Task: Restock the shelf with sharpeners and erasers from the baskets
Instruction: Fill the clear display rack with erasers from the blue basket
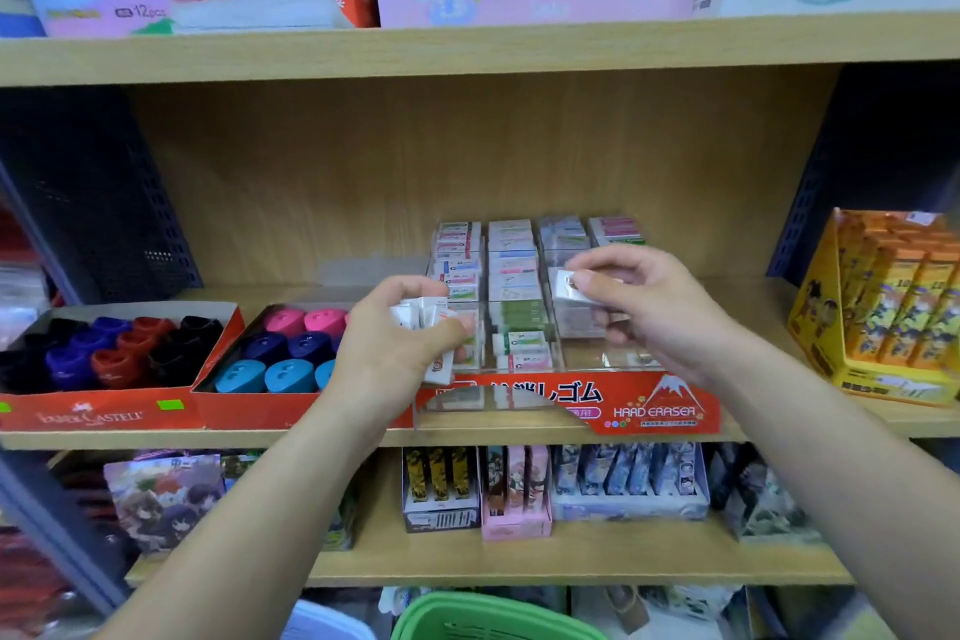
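My right hand [649, 312] pinches one eraser [563, 287] between thumb and fingertips. It hangs above the third column of the tray [660, 408], about halfway between the tray's back and front edges. The slot I judge it should go to lies just below and a little toward me, near the tray's front right corner, where the clear compartments look thin or bare. The eraser's long axis runs roughly left to right and tilts down toward the right, much as the ones already filed lie across their columns, so it should need little turning. It is a small white block in a printed sleeve; the print is too blurred to read.

My left hand [395, 333] curls round a bunch [418, 316] of several more white erasers, fanned unevenly, over the tray's front left corner. The right hand is the nearer one to the sparse slots.

The tray sits at the front edge of the shelf [779, 424], with sharpeners [280, 348] in boxes toward the left. A green basket [467, 613] shows at the bottom.
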